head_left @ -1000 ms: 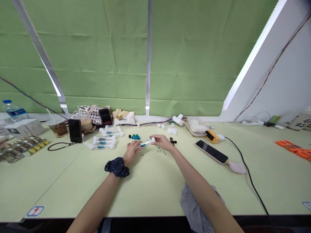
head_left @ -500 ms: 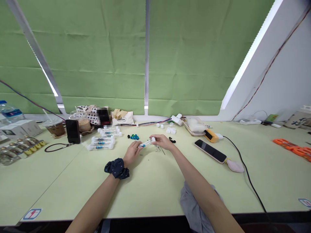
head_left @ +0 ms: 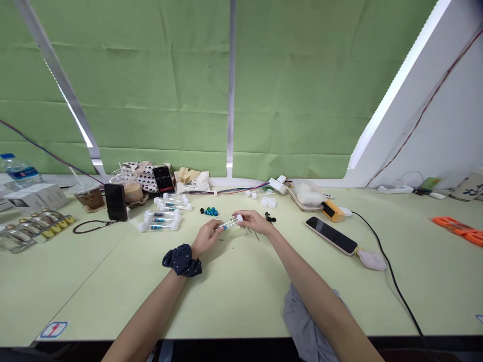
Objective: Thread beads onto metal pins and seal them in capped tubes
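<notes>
Between my two hands, over the middle of the table, is a slim clear tube (head_left: pixel 229 224) with a blue piece inside it. It lies tilted, its right end higher. The fingers of my left hand (head_left: pixel 205 237) are closed round its lower left end. My right hand (head_left: pixel 253 221) pinches the white cap (head_left: pixel 239 218) at the upper right end; whether the cap is fully seated I cannot tell. Thin metal rods (head_left: pixel 257 235) lie on the table under my right hand. Small blue and green pieces (head_left: pixel 211 211) sit just beyond my left hand, and black pieces (head_left: pixel 270 217) right of my right hand.
Several similar white-ended tubes (head_left: pixel 160 220) lie at left. Loose white caps (head_left: pixel 268 202) are behind my right hand. A phone (head_left: pixel 331 235), a yellow device (head_left: pixel 332 210) and a black cable (head_left: pixel 392 274) occupy the right. Drink cups (head_left: pixel 89 197) and another phone (head_left: pixel 115 202) stand at left.
The view has shifted slightly, so the table things appear a little displaced. My hands keep the same hold on the tube and cap, with barely any movement.
</notes>
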### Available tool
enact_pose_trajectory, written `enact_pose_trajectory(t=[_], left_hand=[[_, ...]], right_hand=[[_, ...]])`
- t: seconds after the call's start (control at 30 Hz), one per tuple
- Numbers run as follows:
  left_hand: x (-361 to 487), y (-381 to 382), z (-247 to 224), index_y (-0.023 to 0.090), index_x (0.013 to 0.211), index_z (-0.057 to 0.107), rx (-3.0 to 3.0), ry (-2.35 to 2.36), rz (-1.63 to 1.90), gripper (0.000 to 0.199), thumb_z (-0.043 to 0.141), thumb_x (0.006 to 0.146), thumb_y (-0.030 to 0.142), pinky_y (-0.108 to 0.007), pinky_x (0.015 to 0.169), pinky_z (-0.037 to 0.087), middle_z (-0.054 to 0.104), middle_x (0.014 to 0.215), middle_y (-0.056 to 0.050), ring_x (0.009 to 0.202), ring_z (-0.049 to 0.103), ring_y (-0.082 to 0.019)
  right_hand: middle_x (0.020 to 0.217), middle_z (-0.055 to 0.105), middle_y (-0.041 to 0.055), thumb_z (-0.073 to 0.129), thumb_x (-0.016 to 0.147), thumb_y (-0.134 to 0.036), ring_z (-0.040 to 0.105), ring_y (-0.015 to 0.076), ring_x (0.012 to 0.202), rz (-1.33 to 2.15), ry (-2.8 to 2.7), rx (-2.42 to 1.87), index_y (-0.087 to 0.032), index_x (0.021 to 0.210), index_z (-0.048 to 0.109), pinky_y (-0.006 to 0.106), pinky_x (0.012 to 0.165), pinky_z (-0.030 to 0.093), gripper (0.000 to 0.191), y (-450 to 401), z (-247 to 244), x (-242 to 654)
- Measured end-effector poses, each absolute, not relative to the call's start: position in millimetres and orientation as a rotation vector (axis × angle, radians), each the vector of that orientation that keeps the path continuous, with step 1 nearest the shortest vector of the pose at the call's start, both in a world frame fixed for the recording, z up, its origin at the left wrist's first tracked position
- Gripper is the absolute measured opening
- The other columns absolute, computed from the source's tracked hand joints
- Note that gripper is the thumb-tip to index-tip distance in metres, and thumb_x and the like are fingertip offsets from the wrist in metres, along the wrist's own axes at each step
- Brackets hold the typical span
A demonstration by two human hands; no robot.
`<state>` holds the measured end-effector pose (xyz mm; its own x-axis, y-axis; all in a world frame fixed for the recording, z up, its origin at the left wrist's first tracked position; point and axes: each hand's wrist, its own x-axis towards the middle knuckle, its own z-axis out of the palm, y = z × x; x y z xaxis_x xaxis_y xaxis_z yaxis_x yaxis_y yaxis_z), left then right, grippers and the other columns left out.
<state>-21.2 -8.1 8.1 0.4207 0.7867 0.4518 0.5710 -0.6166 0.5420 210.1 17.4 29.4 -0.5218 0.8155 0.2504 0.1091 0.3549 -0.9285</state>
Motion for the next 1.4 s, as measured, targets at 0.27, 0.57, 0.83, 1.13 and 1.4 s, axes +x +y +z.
enact_pose_trajectory(t=[0.27, 0.57, 0.83, 1.13, 1.4], left_hand=[[-38, 1, 30, 0.024, 0.114, 0.054, 2.561, 1.300, 0.959, 0.036, 0.047, 0.085, 0.042, -0.034, 0.077, 0.041, 0.059, 0.096, -0.007, 0.087, 0.053, -0.022], [-157, 65, 31, 0.022, 0.115, 0.053, 2.413, 2.217, 0.950, 0.034, 0.045, 0.083, 0.032, -0.042, 0.090, 0.031, 0.055, 0.114, -0.011, 0.109, 0.041, -0.031], [-218, 105, 12, 0.018, 0.113, 0.053, 2.433, 2.263, 0.804, 0.038, 0.041, 0.077, 0.025, -0.041, 0.096, 0.029, 0.056, 0.110, -0.013, 0.111, 0.045, -0.029], [-198, 116, 13, 0.023, 0.125, 0.045, 2.332, 2.264, 0.728, 0.042, 0.029, 0.089, 0.036, -0.066, 0.098, 0.009, 0.046, 0.132, -0.011, 0.129, 0.027, -0.032], [-179, 123, 22, 0.023, 0.120, 0.049, 2.448, 2.224, 0.742, 0.041, 0.028, 0.090, 0.040, -0.062, 0.102, 0.006, 0.048, 0.130, -0.010, 0.130, 0.025, -0.029]], right_hand=[[0.112, 0.057, 0.0080, 0.059, 0.075, -0.037, 0.055, 0.0126, 0.076, 0.947, -1.881, -0.918, -0.023, 0.123, 0.051, 0.027, 0.068, 0.047, 0.051, 16, 28, 192], [0.090, 0.064, 0.0064, 0.057, 0.076, -0.040, 0.059, 0.0121, 0.061, 0.877, -1.670, -1.275, -0.018, 0.098, 0.061, 0.025, 0.055, 0.048, 0.031, 45, -5, 210], [0.083, 0.067, 0.0055, 0.056, 0.076, -0.038, 0.061, 0.0148, 0.066, 0.874, -1.729, -1.248, -0.017, 0.087, 0.065, 0.029, 0.063, 0.049, 0.025, 48, -13, 206], [0.082, 0.069, 0.0062, 0.054, 0.075, -0.037, 0.061, 0.0177, 0.071, 0.756, -1.710, -1.286, -0.017, 0.084, 0.066, 0.033, 0.071, 0.049, 0.024, 51, -12, 212], [0.079, 0.068, 0.0058, 0.053, 0.075, -0.034, 0.061, 0.0178, 0.072, 0.767, -1.685, -1.311, -0.018, 0.080, 0.066, 0.030, 0.068, 0.047, 0.021, 52, -16, 211]])
